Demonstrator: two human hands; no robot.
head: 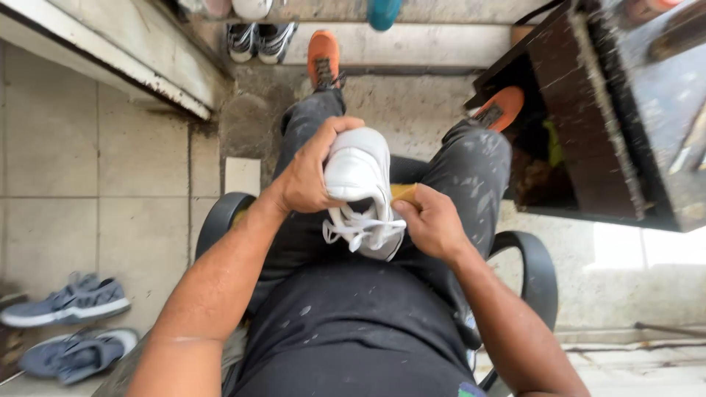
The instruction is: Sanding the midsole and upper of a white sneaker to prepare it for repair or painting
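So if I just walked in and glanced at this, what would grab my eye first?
Most likely the white sneaker at the centre, gripped at the toe end by the left hand over the seated person's lap, while the right hand presses a yellow-orange sponge-like pad to its side. Next, the bright orange shoes on the person's feet up top. Last, a grey-blue pair of sneakers lying on the tiled floor at lower left.

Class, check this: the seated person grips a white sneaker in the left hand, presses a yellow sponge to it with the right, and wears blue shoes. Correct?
Not quite. The head view shows the shoes worn are orange, not blue. The left hand does grip the white sneaker, and the right hand presses the yellow sponge.
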